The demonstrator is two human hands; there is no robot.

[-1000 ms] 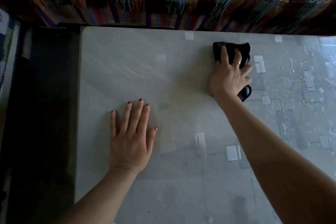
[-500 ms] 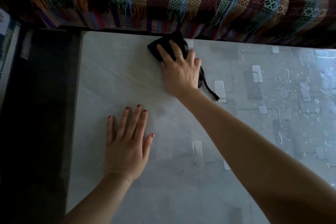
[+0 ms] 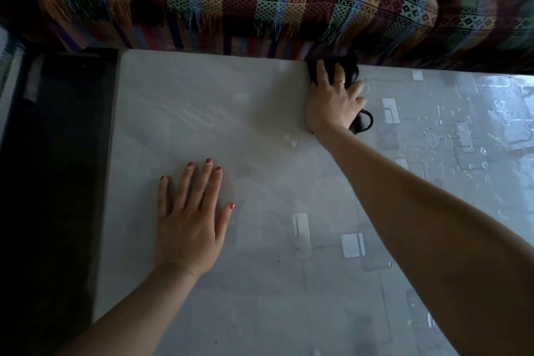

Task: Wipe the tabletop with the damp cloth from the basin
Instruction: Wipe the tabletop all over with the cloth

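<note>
A pale grey tabletop (image 3: 254,130) fills most of the view, glossy and wet-looking on its right side. My right hand (image 3: 332,104) presses a black cloth (image 3: 348,68) flat against the table's far edge; a loop of the cloth (image 3: 364,124) sticks out beside my wrist. Most of the cloth is hidden under the palm. My left hand (image 3: 189,217) lies flat on the table nearer to me, fingers spread, holding nothing. No basin is in view.
A striped, patterned woven blanket with fringe (image 3: 260,0) hangs over furniture right behind the table's far edge. A dark floor strip (image 3: 52,182) runs along the table's left edge. Light rectangular reflections (image 3: 352,245) dot the surface.
My right hand slid the cloth left along the far edge, then back right to its present spot. My left hand stayed planted.
</note>
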